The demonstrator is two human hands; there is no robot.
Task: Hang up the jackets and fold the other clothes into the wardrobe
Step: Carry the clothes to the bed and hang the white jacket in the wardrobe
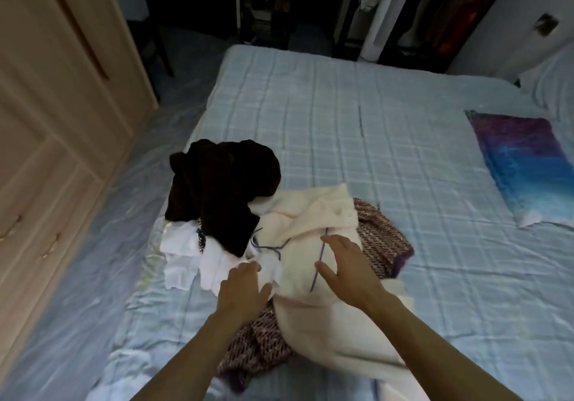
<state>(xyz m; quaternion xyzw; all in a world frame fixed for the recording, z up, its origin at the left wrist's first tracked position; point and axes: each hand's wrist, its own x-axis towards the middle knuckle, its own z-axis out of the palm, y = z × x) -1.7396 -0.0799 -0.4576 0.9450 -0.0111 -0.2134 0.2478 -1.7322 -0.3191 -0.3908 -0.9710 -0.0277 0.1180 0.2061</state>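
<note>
The far side of the room is dark: an open wardrobe (435, 12) there shows only dim hanging shapes that cannot be told apart. The cream hoodie's (313, 264) lower part runs off the bottom edge of the view, and the person's forearms cover part of it. A brown-and-pink tweed garment (382, 239) lies under it, showing only at the right and near the left forearm.

The hoodie lies on the bed (341, 115) near its near-left corner, long axis running from the near edge toward the middle of the bed, hood end pointing away from the person. It is thick, pale and fleecy, with a thin purple drawstring (318, 261) trailing down its front.

At the hoodie's left, toward the bed's left edge, a crumpled black garment (217, 189) sits on top of white clothes (186, 254).

The left hand (242, 289) rests at the hoodie's left edge, fingers bent onto a bit of white fabric; whether it actually pinches it cannot be told. The right hand (344, 270) is spread wide, fingers straight, over the hoodie's chest beside the drawstring; contact is unclear.

A purple-and-blue pillow (525, 164) lies by the bed's right edge. A pale wooden wardrobe (56, 105) stands left of the bed.
</note>
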